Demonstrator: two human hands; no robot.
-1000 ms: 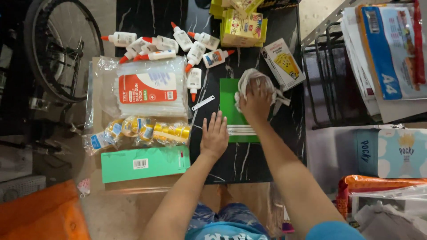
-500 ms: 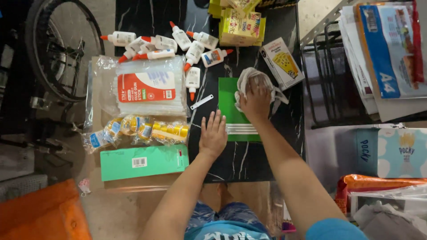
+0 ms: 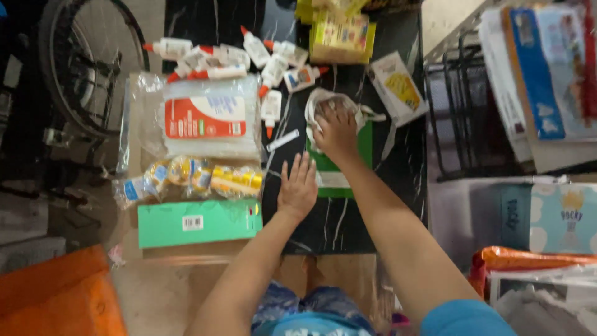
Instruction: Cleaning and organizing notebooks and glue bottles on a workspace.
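My right hand [image 3: 336, 129] presses a crumpled white cloth [image 3: 323, 102] against the top of a green card with white stripes [image 3: 364, 149] lying on the black marble table [image 3: 348, 218]. My left hand [image 3: 298, 186] lies flat with fingers spread on the table at the card's lower left edge, holding nothing. Several white glue bottles with orange caps [image 3: 273, 68] lie just beyond the cloth.
A clear bag of white sheets with a red label [image 3: 205, 118], a bag of yellow and blue items [image 3: 186, 180] and a green box [image 3: 199, 223] sit at left. Yellow boxes [image 3: 339, 34], a small white box [image 3: 398, 87], a bicycle wheel [image 3: 87, 62], a wire rack [image 3: 460, 112] surround.
My right hand with the cloth has shifted slightly toward the left over the top of the green card. The left hand has stayed flat in place.
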